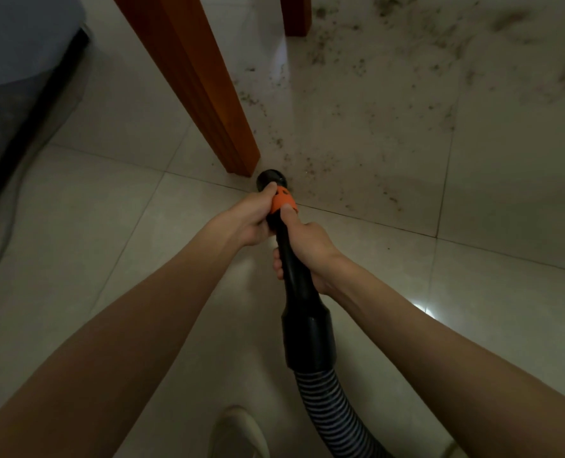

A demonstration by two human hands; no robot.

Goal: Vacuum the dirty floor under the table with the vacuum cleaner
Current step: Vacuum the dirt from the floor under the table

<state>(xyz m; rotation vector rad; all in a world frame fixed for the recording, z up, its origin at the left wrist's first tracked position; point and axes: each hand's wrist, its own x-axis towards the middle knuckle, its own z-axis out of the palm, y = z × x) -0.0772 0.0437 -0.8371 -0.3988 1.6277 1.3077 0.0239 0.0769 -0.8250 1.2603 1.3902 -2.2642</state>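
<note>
The vacuum wand (pixel 287 246) points forward and down, its black open mouth (pixel 272 180) right at the foot of the near bench leg (pixel 205 90), just above the tile seam. No brush head shows on it; the bare round nozzle faces the floor. An orange collar (pixel 283 202) rings the tube just behind the mouth, and the ribbed hose (pixel 332 411) trails back from a thick black cuff (pixel 309 338) toward the bottom edge.

Both hands are on the tube. The left hand (pixel 241 223) grips it up front, thumb lying along the orange collar; the right hand (pixel 310 249) wraps the black shaft just behind, thumb pressed up against the collar, fingers curling under.

The dirt (pixel 357 104) lies ahead and to the right: dark specks and smears scattered across the pale floor tiles (pixel 505 166), starting right beside the nozzle and thickening toward the far leg (pixel 296 14). The tiles nearer the person look clean. A light shoe (pixel 238 431) sits at the bottom, and something dark and soft-edged fills the far left.

Judging by this, the sweep is at its beginning, with the nozzle at the edge of the mess and most grit untouched. The next move calls for pushing the mouth forward and rightward, low to the tile, in overlapping passes, minding the near leg.
</note>
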